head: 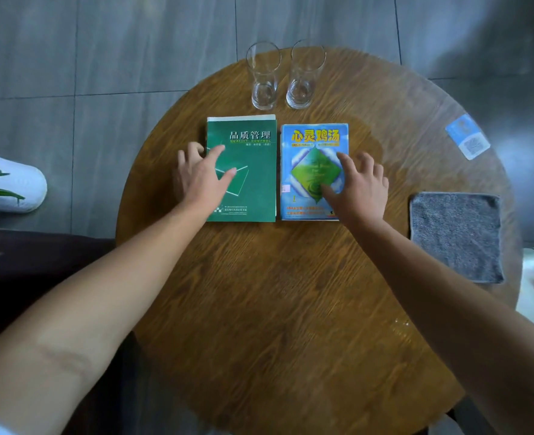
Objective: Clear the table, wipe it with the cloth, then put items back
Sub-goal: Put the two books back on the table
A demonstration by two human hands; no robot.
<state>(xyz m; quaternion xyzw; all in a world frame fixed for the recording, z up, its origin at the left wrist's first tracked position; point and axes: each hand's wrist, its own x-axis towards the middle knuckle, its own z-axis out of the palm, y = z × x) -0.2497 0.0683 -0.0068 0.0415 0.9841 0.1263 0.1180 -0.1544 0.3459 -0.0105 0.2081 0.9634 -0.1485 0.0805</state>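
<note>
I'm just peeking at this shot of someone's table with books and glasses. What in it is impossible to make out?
All in the head view:
- Green book: its left edge, covered by the left hand, so I cannot tell whether the fingers grip it.
- Blue book: lower right cover, under the right hand.
- Small card near the table rim: print blurred by glare.
- White object: cut off by the left edge.

Left hand (pixel 201 175): bare, no ring or watch noted.
Right hand (pixel 358 189): bare, likewise unadorned.
Forearms: uncovered along whole visible length.
Sleeve: none observed on either arm.
</note>
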